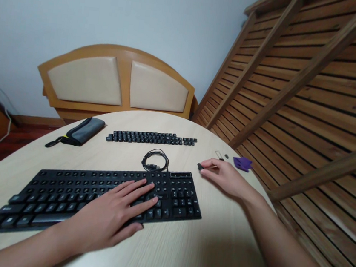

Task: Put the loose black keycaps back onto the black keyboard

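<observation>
Keyboard [71, 194]: lying flat on the worktop [167, 252], stretching from near left toward the middle, slanting slightly.
Steadying: best done by keeping palm weight low and even, bearing on the frame rather than prodding single keys; probably preventing skidding.
Left hand [118, 210]: resting open, spreading fingers over the right-middle keys, gripping nothing.
Right hand [221, 176]: pinching a small dark piece [199, 167] between thumb and fingertips, just beyond the keyboard's far right corner; cannot tell whether lifting it clear.
Pinch: best holding by the sides, squeezing lightly; otherwise probably risking a slip.
Look: showing black all over, exposing small sockets along the upper rows, wearing pale-marked caps on the lower left rows and number pad.
Cable [153, 166]: lying coiled just behind the keyboard.
Loose keycaps [145, 138]: sitting in rows farther back.
Pouch [86, 131]: lying back left.
Purple cloth [242, 163]: lying crumpled beyond the right hand.
</observation>
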`<state>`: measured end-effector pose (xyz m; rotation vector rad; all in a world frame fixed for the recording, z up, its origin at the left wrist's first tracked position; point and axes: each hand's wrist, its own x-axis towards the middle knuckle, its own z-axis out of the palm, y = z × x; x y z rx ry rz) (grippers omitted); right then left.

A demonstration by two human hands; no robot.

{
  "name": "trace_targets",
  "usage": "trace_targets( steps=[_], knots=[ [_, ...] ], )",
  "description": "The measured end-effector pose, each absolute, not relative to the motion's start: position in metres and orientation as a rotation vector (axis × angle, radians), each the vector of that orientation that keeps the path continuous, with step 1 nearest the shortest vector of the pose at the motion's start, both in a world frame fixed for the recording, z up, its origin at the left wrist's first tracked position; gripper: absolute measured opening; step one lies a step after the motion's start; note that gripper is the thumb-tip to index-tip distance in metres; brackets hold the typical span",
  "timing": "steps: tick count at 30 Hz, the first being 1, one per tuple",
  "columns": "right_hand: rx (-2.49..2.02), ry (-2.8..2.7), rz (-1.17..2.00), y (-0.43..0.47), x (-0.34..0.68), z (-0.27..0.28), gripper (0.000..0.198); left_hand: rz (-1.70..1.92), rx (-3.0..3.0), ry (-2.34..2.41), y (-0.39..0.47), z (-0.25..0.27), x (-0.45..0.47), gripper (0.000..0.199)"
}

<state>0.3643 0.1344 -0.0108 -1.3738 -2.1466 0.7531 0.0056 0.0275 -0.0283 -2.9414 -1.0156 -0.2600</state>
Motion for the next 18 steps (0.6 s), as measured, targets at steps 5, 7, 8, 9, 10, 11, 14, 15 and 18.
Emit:
trace_targets(
  steps=[5,7,8,9,10,11,14,15,18],
  knots=[
    [-1.174,-1.997,1.215,0.128,0.364,-0.001,0.038,-0.304,-2.938,-1.016,0.027,-0.028,0.006,0.058],
    [-1.102,-2.007,1.281,0.125,0.361,0.002,0.039,-0.313,-2.939,-1.017,0.027,-0.028,0.006,0.059],
    [-1.073,-2.012,1.303,0.124,0.36,0.003,0.039,-0.31,-2.937,-1.017,0.027,-0.029,0.005,0.059],
    [-1.053,-2.015,1.323,0.123,0.358,0.003,0.039,-0.307,-2.934,-1.014,0.027,-0.029,0.005,0.059],
    [-1.042,-2.019,1.339,0.122,0.357,0.004,0.039,-0.3,-2.932,-1.009,0.027,-0.029,0.005,0.06],
    [-1.037,-2.03,1.352,0.121,0.356,0.004,0.039,-0.296,-2.929,-1.005,0.027,-0.029,0.005,0.06],
    [-1.03,-2.106,1.37,0.118,0.353,0.006,0.041,-0.303,-2.914,-1.001,0.027,-0.029,0.005,0.06],
    [-1.026,-2.142,1.366,0.118,0.353,0.007,0.043,-0.303,-2.909,-1.0,0.027,-0.029,0.005,0.06],
    [-1.03,-2.263,1.31,0.116,0.352,0.01,0.041,-0.296,-2.9,-0.992,0.027,-0.03,0.005,0.06]
  ],
)
